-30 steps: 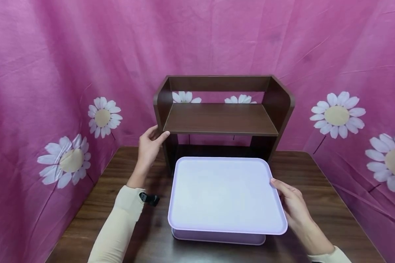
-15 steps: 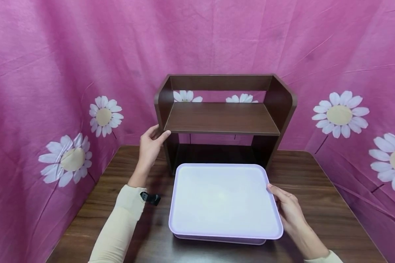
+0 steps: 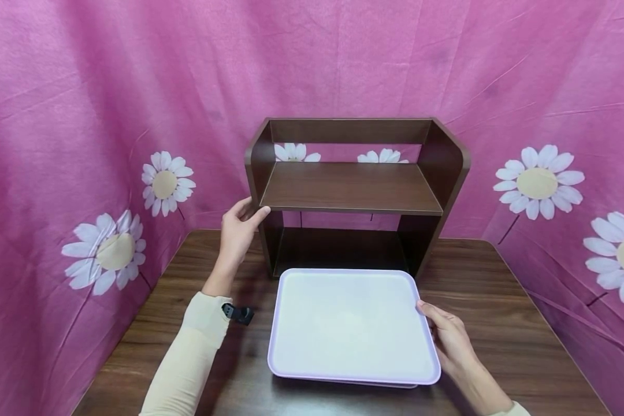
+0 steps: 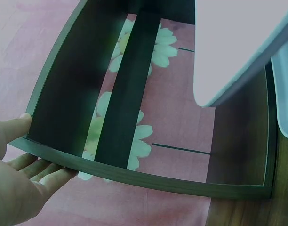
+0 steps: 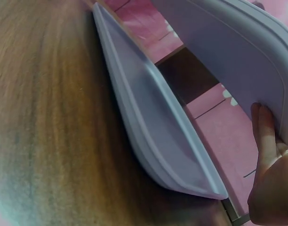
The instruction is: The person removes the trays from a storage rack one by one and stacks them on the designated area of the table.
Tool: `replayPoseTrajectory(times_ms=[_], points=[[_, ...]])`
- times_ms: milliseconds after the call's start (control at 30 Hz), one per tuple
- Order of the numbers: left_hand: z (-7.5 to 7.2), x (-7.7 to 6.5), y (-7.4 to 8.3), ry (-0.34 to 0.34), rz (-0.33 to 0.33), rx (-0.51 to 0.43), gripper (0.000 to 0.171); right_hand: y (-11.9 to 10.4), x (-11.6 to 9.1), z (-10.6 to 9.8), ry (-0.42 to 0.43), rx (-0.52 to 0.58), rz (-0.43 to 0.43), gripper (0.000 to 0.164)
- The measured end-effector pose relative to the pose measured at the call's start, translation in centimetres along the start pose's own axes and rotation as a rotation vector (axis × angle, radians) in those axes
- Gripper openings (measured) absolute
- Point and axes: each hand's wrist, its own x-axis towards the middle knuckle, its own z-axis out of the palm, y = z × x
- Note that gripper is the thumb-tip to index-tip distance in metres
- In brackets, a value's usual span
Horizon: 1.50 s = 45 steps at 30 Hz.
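Observation:
A light lilac rectangular tray (image 3: 351,323) is held by its right edge in my right hand (image 3: 451,340), thumb on the top rim and fingers underneath. Below it a second lilac tray (image 5: 151,106) lies on the table; the right wrist view shows a gap between the two. From the head, only a thin strip of that lower tray shows at the front. My left hand (image 3: 236,234) grips the left side panel of a dark brown two-tier shelf (image 3: 351,188), thumb in front and fingers on the outer side. Both shelf levels stand behind the trays.
The shelf stands on a wood-grain table (image 3: 499,323) near its back edge. A pink curtain (image 3: 343,58) printed with white daisies hangs behind and at both sides. A black strap (image 3: 238,314) sits at the left wrist over a cream sleeve (image 3: 187,352).
My right hand has brought the upper tray down and toward me, so it covers more of the lower tray and reveals the shelf's bottom level. My left hand stays on the shelf.

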Motion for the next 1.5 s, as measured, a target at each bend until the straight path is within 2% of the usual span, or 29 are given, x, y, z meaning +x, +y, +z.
replayPoseTrajectory(times_ms=[467,667,1000,1200,1333,1467,1500], points=[[0.0,0.0,0.0,0.004,-0.007,-0.014,0.054,1.2,0.8,-0.1,0.062,-0.059,0.013,0.027],[0.1,0.0,0.0,0.007,-0.008,0.0,0.054,1.5,0.9,-0.1,0.075,-0.064,0.022,0.027],[0.1,0.0,-0.1,0.015,-0.013,-0.028,0.056,1.9,1.4,0.0,0.085,-0.077,0.037,0.026],[0.3,0.1,-0.1,0.008,-0.011,-0.029,0.054,2.1,1.6,0.0,0.1,-0.103,0.07,0.027],[0.2,0.1,-0.1,0.011,-0.014,-0.016,0.055,2.1,1.6,0.0,0.117,-0.158,0.101,0.024],[0.2,0.1,-0.2,0.022,-0.005,-0.006,0.053,2.1,1.7,-0.1,0.127,-0.274,0.142,0.014],[0.2,0.1,-0.2,0.023,-0.003,-0.007,0.053,2.1,1.7,-0.1,0.129,-0.306,0.152,0.017]])
